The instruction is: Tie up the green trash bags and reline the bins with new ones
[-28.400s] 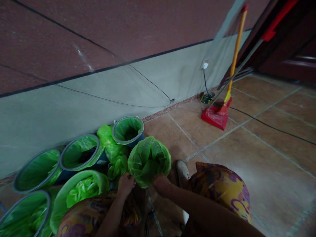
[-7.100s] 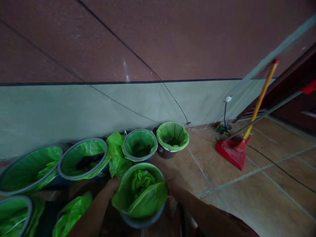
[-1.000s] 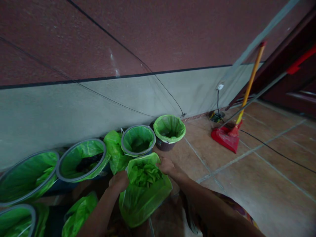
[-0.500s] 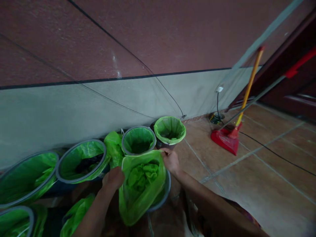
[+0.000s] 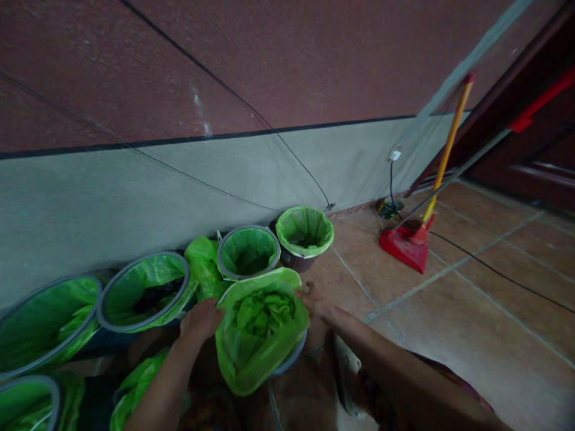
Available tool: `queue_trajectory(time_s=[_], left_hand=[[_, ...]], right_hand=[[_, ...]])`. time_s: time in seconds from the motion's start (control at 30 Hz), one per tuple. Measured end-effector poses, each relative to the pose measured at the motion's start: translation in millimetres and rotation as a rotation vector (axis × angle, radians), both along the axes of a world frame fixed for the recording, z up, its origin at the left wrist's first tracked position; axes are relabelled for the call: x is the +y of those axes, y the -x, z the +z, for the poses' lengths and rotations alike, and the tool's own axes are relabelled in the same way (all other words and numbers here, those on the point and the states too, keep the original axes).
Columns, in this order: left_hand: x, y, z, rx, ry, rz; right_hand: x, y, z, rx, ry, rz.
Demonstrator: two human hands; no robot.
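A green plastic bag (image 5: 251,365) sits in a bucket whose pale blue-grey side (image 5: 291,358) shows below it. Crumpled green plastic (image 5: 265,314) fills the bag's middle. My left hand (image 5: 200,317) is closed on the left edge of the bag's mouth. On the opposite side, my right hand (image 5: 316,300) pinches the edge near the bucket's right; its fingertips are slightly blurred. The bag's near edge hangs loosely over the bucket's front, hiding most of the rim.
Along the wall stand several lined bins, including a dark one (image 5: 299,261) and a grey-rimmed one (image 5: 220,257). A green bundle (image 5: 202,266) lies between bins. A red dustpan (image 5: 404,246) and yellow-handled broom (image 5: 444,158) stand right. A black cable (image 5: 494,266) crosses the tiles.
The bag's mouth has spread and settled lower around the bucket, its near edge rising slightly. My right hand has moved a little down along the edge. The view has shifted slightly.
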State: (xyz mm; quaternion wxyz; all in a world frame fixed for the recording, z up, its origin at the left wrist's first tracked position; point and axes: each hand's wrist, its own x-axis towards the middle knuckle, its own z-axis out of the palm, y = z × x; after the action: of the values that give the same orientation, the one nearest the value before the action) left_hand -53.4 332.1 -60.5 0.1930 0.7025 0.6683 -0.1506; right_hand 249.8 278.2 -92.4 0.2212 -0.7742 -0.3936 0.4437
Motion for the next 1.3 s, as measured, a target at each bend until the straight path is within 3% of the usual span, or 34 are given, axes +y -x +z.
queue_trajectory(time_s=[0.2, 0.3, 0.4, 0.47, 0.63, 0.77, 0.83, 0.97, 1.13, 1.2, 1.3], left_hand=[[2.0, -3.2, -2.8, -0.064, -0.017, 0.032], [4.5, -4.5, -5.0, -0.103, -0.037, 0.021], [6.3, -8.2, -5.2, -0.108, -0.076, -0.019], [6.7, -11.7, -3.8, -0.073, -0.107, -0.04], [7.3, -17.3, 6.4, -0.063, -0.165, -0.014], [10.7, -14.2, 22.1, -0.126, -0.215, 0.015], [12.6, -12.2, 30.1, -0.185, -0.226, 0.044], [13.4, -15.1, 42.7, -0.456, -0.264, 0.169], [5.3, -37.0, 64.0, -1.199, -0.312, 0.237], [0.1, -48.5, 74.2, -1.401, -0.235, 0.228], [-6.8, -64.0, 84.5, -1.571, -0.101, 0.235]], right_hand=[[-37.3, 1.3, 9.2, 0.236, 0.293, 0.017], [-48.2, 3.0, 16.2, 0.403, 0.351, 0.044], [-53.8, 5.2, 14.7, 0.385, 0.372, 0.059], [-54.2, 5.4, 10.1, 0.315, 0.342, 0.081], [-45.4, -1.5, 1.9, -0.008, 0.142, 0.317], [-36.1, -5.7, 10.1, -0.314, -0.044, 0.382], [-32.1, -5.7, 18.5, -0.287, -0.137, 0.414], [-22.4, -2.1, 42.0, 0.052, -0.37, 0.367], [-7.1, 8.7, 85.8, 0.397, -0.751, 0.123], [-2.6, 14.4, 100.7, 0.57, -0.756, 0.065], [1.8, 23.1, 109.9, 0.857, -0.635, 0.028]])
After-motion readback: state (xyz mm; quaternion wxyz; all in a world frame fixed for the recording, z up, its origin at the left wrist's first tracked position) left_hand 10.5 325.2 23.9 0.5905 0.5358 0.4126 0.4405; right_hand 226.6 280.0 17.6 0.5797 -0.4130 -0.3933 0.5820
